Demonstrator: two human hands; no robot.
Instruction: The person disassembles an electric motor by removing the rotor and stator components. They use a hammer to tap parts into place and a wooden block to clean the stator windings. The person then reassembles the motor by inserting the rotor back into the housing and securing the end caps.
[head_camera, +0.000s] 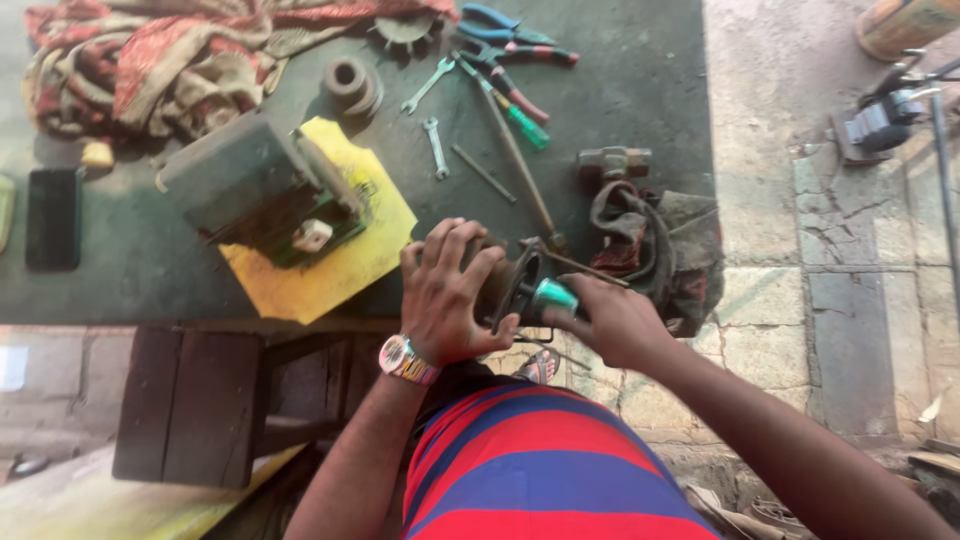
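While the rusty motor part (505, 285) sits at the dark workbench's (150, 270) near edge, the left hand (450, 295) clamps around it and the right hand (610, 318) grips a green-handled tool (553, 295) against it. Wrenches (432, 115) and pliers (510, 35) lie spread behind; work looks midway.

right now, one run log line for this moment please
left hand: grips round metal motor part | right hand: holds green-handled screwdriver against it | bench: spanners, pliers

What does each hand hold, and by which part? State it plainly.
Left hand grips the round metal part over its top, fingers spread. Right hand holds a tool by its green handle, tip against that part.
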